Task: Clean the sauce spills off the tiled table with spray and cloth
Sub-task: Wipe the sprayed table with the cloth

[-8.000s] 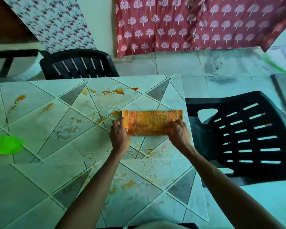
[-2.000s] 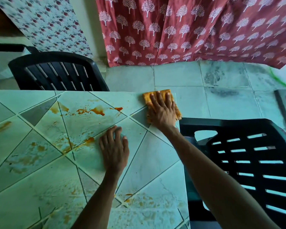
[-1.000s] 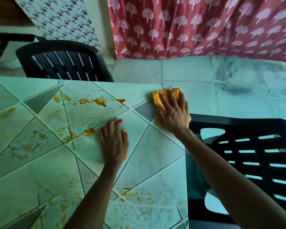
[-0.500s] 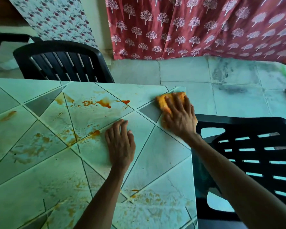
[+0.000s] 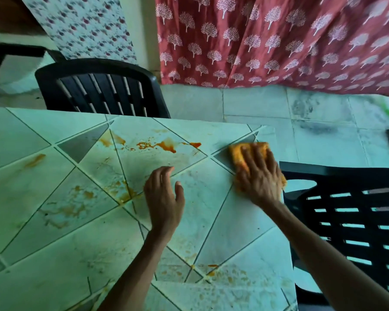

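The right hand (image 5: 259, 176) lies flat, fingers spread, on the orange cloth (image 5: 237, 154), pressing it to the worktop (image 5: 54, 232) near its far right corner, right of frame centre. The left hand (image 5: 164, 198) is at frame centre over a pale tile, fingers loosely bent and holding nothing; whether it touches the tile I cannot tell. Orange spills (image 5: 164, 145) streak the tiles left of the cloth, with fainter smears at lower centre and left.

Dim greenish light, motion blur, wide-angle bending
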`<state>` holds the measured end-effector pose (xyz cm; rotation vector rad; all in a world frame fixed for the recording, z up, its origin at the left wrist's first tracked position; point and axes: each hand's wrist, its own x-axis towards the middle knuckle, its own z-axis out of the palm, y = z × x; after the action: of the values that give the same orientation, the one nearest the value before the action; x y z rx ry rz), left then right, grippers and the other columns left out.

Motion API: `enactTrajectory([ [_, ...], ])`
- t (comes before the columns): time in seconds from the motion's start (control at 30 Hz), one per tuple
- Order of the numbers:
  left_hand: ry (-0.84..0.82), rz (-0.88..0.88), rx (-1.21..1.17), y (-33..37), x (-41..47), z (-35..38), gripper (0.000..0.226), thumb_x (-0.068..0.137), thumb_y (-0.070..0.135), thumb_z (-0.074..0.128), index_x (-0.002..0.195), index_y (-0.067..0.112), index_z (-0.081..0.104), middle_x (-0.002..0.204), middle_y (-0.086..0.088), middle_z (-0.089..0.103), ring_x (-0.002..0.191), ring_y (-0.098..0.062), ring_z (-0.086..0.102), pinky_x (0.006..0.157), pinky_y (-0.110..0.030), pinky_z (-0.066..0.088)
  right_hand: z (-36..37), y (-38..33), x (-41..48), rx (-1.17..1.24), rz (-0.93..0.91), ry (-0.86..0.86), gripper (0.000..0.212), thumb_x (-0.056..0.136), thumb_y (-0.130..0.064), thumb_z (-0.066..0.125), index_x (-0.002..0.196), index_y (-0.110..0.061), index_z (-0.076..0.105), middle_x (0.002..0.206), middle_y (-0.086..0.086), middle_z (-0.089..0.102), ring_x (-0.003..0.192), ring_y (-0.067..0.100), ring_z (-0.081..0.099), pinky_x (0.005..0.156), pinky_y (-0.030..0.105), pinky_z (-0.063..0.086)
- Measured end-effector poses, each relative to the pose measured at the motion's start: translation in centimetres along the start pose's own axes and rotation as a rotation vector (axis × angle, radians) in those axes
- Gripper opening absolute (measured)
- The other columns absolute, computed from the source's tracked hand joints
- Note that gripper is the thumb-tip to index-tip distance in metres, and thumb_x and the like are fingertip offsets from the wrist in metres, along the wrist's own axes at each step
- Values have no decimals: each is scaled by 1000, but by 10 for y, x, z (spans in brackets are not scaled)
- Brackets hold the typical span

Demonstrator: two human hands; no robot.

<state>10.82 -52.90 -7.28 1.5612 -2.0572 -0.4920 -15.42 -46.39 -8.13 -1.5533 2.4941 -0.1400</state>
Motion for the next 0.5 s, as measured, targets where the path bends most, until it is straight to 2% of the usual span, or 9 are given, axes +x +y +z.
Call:
enactTrajectory([
  [0.07,-7,8,83,-28,9,-16,41,88,23,57,127,12,55,126,-5,53,120,-27,49,101,-39,37,-2,-31,42,74,192,14,65,99,-61,24,159,-39,13,169,0,7,154,39,1,122,57,11],
  [0.13,-12,10,123,-53,12,-28,40,92,30,54,128,12,54,128,-5,52,122,-27,48,103,-40,36,1,-67,78,90,208,4,64,102,-56,28,160,-36,11,170,1,2,153,41,-2,122,59,7],
  [0.23,-37,5,153,-82,7,-38,43,96,37,48,131,12,54,134,-4,51,125,-26,47,105,-40,36,13,-121,89,43,-32,12,62,103,-57,26,160,-36,12,170,0,5,153,41,-1,121,60,9],
  [0.33,-76,49,158,-96,2,-41,46,98,35,44,137,12,50,142,-3,48,130,-26,45,108,-43,35,25,-142,38,-2,-339,-26,61,104,-58,24,160,-39,10,169,-6,3,155,34,-5,122,58,12],
  [0.43,-73,37,170,-93,2,-41,45,99,33,41,138,13,49,143,-2,47,131,-26,45,108,-45,35,25,-109,-24,-75,-552,-102,61,104,-58,27,159,-41,8,169,-11,1,156,30,-4,123,54,16],
  [0.5,-69,18,190,-90,2,-41,45,98,33,42,138,14,49,143,-2,47,130,-26,45,108,-44,34,19,-71,-43,-96,-561,-118,61,103,-60,27,159,-42,11,169,-11,5,156,30,2,122,55,19],
])
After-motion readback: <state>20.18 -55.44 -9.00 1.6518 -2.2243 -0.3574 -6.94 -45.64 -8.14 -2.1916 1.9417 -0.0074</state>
